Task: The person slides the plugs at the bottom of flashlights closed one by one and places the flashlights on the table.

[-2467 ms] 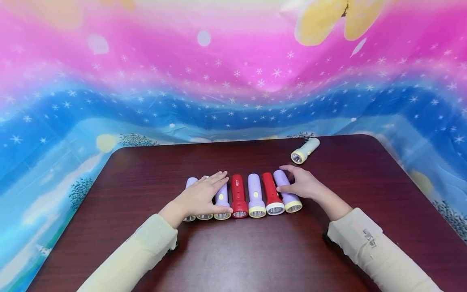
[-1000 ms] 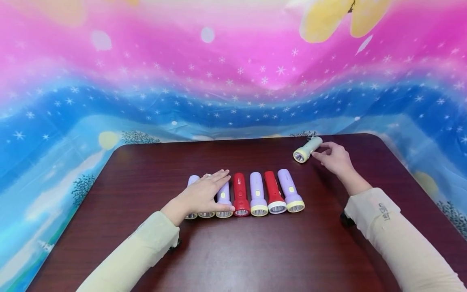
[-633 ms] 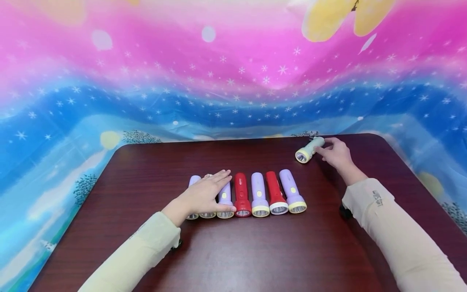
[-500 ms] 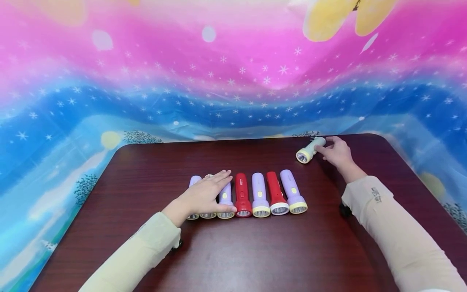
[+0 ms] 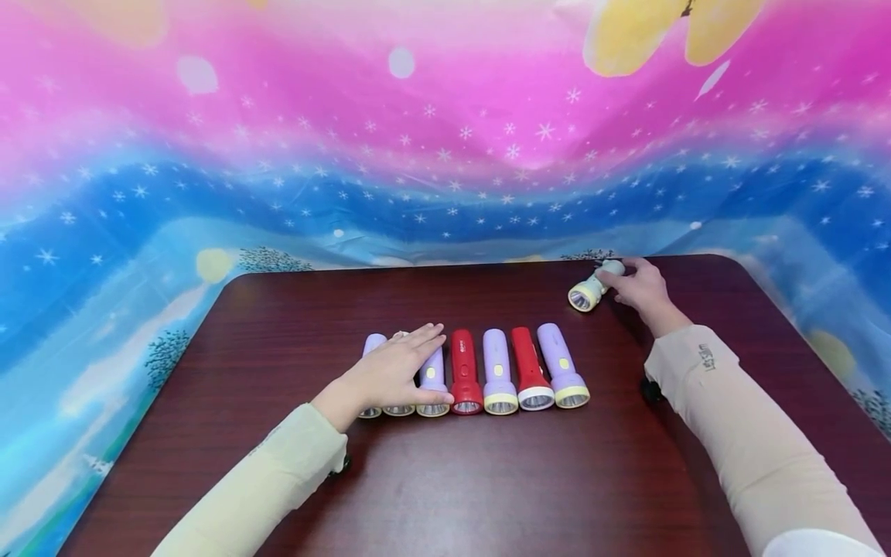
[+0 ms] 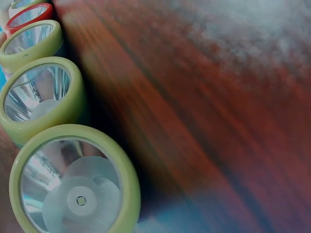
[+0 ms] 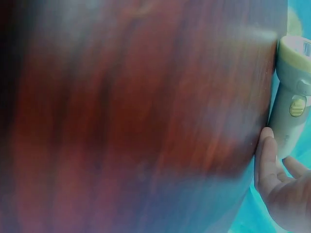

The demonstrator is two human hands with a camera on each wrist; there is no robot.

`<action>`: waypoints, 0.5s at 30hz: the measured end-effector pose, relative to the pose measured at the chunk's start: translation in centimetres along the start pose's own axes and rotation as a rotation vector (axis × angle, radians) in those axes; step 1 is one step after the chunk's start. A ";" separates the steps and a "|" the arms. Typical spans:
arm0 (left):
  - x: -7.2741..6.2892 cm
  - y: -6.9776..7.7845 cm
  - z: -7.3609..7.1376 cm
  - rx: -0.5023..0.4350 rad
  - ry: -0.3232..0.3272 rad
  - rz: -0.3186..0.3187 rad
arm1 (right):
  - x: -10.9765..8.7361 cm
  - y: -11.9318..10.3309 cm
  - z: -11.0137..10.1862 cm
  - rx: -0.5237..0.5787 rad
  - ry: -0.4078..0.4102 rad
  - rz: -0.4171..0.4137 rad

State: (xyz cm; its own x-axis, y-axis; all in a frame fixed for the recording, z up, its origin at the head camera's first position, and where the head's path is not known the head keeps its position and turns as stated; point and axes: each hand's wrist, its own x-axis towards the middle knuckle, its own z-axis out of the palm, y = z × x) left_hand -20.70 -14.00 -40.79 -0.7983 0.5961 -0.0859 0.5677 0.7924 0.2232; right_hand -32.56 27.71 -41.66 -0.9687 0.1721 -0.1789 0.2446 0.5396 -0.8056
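Observation:
At the back right of the table, a pale green flashlight (image 5: 585,297) with a yellow rim lies at a slant. My right hand (image 5: 646,294) grips its tail end, thumb over the body and fingers at the far side. The right wrist view shows the fingers (image 7: 267,155) at the tail of this flashlight (image 7: 291,80). My left hand (image 5: 393,371) rests, fingers extended, across the left end of a flashlight row. It partly hides a purple flashlight (image 5: 373,341), a second one, and another purple flashlight (image 5: 433,377). In the left wrist view, yellow-rimmed lenses (image 6: 80,199) line up.
Rightward the row continues: a red flashlight (image 5: 465,371), a purple flashlight (image 5: 497,363), a red flashlight with a white rim (image 5: 527,360) and a tilted purple flashlight (image 5: 559,360). The dark wooden table (image 5: 445,495) ends at a patterned cloth backdrop (image 5: 418,178).
My right hand has left the rightmost purple flashlight, reached back to the pale green one and closed thumb and fingers about its tail. My left hand has stayed on the row.

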 end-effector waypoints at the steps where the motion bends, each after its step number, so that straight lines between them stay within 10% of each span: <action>1: 0.0 0.0 0.0 -0.003 0.002 0.003 | 0.1 0.0 0.0 0.005 -0.003 0.004; 15: 0.2 -0.2 0.3 0.010 0.008 0.009 | 0.6 -0.2 0.4 -0.092 -0.076 -0.025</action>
State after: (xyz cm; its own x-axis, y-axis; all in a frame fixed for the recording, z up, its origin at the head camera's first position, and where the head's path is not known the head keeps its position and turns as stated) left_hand -20.91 -13.98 -41.10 -0.7949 0.6020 -0.0759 0.5767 0.7884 0.2138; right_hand -33.19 27.37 -41.86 -0.9741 0.0967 -0.2043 0.2197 0.6168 -0.7558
